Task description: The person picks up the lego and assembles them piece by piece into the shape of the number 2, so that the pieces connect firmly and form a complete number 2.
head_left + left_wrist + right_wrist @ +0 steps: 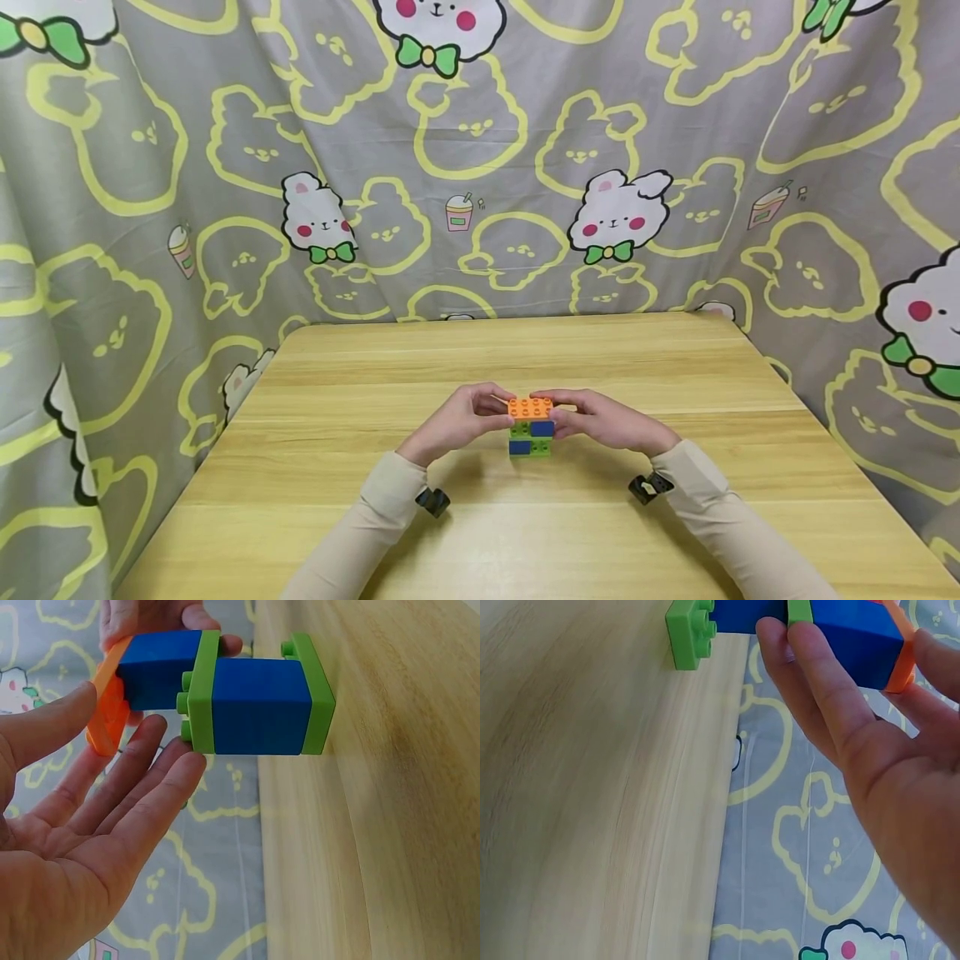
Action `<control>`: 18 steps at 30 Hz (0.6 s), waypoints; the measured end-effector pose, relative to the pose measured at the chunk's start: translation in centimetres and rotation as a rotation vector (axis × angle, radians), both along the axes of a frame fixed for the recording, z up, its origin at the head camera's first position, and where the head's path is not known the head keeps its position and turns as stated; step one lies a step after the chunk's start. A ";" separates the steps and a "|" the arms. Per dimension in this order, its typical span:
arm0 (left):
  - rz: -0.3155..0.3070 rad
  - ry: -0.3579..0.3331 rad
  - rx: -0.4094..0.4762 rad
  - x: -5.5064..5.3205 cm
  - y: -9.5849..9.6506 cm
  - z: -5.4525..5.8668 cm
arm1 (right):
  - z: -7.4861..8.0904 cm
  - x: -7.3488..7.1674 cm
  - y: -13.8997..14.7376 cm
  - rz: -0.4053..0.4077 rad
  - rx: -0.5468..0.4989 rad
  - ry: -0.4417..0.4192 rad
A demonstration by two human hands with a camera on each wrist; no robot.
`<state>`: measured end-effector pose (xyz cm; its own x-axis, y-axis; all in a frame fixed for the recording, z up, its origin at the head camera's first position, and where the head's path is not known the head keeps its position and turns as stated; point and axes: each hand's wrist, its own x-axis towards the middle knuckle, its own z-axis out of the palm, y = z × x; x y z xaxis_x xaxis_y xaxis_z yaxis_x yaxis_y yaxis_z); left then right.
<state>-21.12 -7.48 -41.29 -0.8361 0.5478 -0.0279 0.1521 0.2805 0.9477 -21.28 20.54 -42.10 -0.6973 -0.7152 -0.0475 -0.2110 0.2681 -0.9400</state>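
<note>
A small stack of toy building blocks stands on the wooden table in front of me. On top sits an orange studded plate (530,408), bridging one side of the stack. Under it is an upper blue block (161,669), then a green plate (201,712), a lower blue block (261,706) and a green base plate (319,697). From the left, my left hand (459,423) pinches the orange plate between thumb and index finger. My right hand (606,418) pinches its opposite end, other fingertips near the middle green plate. The orange plate looks slightly tilted in the left wrist view.
The wooden table (360,367) reaches back to a grey patterned curtain (480,108) that hangs behind it and at both sides. Each wrist carries a small black camera: the left camera (432,502) and the right camera (649,487).
</note>
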 end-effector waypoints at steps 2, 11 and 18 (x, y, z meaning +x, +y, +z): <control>0.002 0.001 -0.003 0.0 0.0 0.0 | 0.0 0.0 0.0 -0.002 0.007 0.004; 0.012 -0.005 -0.003 0.0 0.1 -0.1 | 0.3 0.3 -0.1 -0.002 -0.006 -0.017; 0.022 -0.002 -0.010 0.2 0.2 0.2 | 0.3 0.3 -0.1 0.001 0.008 0.010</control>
<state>-20.93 -7.32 -41.13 -0.8480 0.5289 -0.0345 0.1442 0.2929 0.9452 -20.93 20.40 -41.76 -0.6972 -0.7154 -0.0464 -0.2202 0.2752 -0.9358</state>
